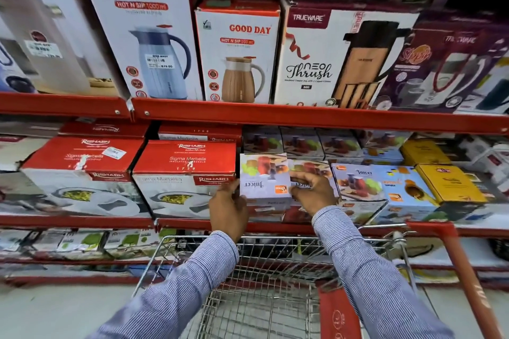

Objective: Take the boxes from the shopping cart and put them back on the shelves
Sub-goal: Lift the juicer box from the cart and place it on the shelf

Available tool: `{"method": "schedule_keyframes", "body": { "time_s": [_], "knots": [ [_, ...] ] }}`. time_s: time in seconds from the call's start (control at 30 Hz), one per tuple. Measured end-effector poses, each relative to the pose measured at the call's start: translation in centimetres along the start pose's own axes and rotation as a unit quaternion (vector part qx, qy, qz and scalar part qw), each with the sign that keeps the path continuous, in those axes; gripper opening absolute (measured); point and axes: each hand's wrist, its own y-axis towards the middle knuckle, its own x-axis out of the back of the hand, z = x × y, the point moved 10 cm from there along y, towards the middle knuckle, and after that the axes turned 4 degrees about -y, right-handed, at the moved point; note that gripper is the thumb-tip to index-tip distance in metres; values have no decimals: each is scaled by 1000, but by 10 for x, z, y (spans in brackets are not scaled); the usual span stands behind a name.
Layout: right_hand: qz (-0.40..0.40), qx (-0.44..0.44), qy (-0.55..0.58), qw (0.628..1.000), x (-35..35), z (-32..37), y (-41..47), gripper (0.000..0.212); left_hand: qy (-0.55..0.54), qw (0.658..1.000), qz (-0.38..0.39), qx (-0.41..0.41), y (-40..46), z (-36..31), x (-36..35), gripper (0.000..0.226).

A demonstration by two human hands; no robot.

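A: Left to right, middle shelf?
B: Red Rishabh casserole box (pixel 184 173), then the left hand (pixel 228 208) clasping the left edge of a Juicer box (pixel 264 176).
A: Right hand?
B: The right hand (pixel 312 191) presses its right side, fingers curled over the neighbouring Juicer carton (pixel 311 166). Wire shopping cart (pixel 264 283) below.

In front of me the red middle shelf (pixel 192 224) carries two red Rishabh casserole boxes (pixel 184 170) on its left, juicer boxes (pixel 358 181) stacked beside them, and yellow boxes (pixel 447 183) further right. The upper shelf (pixel 275 115) bears upright flask boxes (pixel 237 52).
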Motion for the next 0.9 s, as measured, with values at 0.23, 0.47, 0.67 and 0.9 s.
{"method": "schedule_keyframes", "body": {
  "time_s": [0.23, 0.47, 0.67, 0.9],
  "knots": [
    [-9, -8, -40, 999, -5, -10, 6, 34, 12, 1000, -7, 9, 2, 6, -13, 44],
    [-27, 8, -115, 993, -10, -5, 8, 34, 11, 999, -20, 38, 4, 25, -20, 41],
    [-19, 42, -239, 970, -18, 10, 12, 7, 10, 999, -21, 41, 7, 28, -23, 37],
    [8, 85, -365, 927, -32, 16, 12, 18, 4, 999, -24, 38, 9, 32, -28, 34]
  ]
}}
